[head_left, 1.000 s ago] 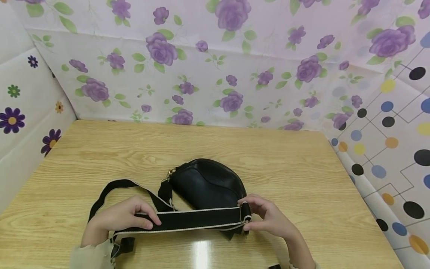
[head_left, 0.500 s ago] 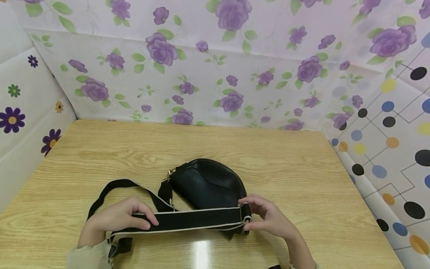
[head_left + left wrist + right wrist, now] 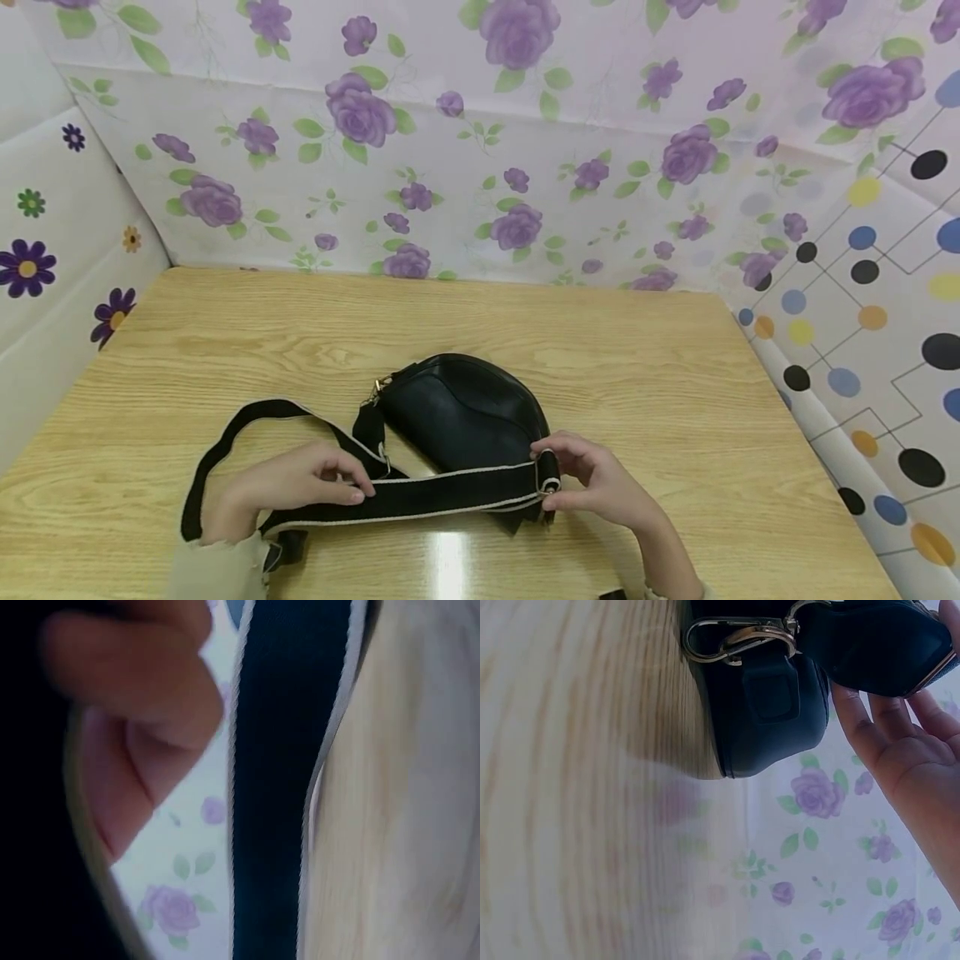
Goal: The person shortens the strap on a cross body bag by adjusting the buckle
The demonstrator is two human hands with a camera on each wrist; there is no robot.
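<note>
A black half-moon handbag (image 3: 465, 408) lies on the table, with a wide black strap (image 3: 450, 493) edged in white stretched across its front. My left hand (image 3: 300, 479) holds the strap left of the bag, thumb and index finger near each other on the band. In the left wrist view its curled fingers (image 3: 150, 697) are beside the strap (image 3: 289, 780); the contact there is hidden. At the bag's right end my right hand (image 3: 592, 479) pinches the strap's end by its metal buckle. A gold clasp (image 3: 742, 641) on the bag shows in the right wrist view.
The rest of the strap loops (image 3: 197, 475) around behind my left wrist. A small dark piece (image 3: 613, 595) shows at the front edge of the view. Beyond the wooden table (image 3: 450, 312) stands a floral cloth backdrop (image 3: 450, 167), with patterned cloths at both sides.
My left hand first shifts slightly left, then moves right along the strap. The front band now sags into a slight curve and the left loop sits wider. The right hand and bag stay put.
</note>
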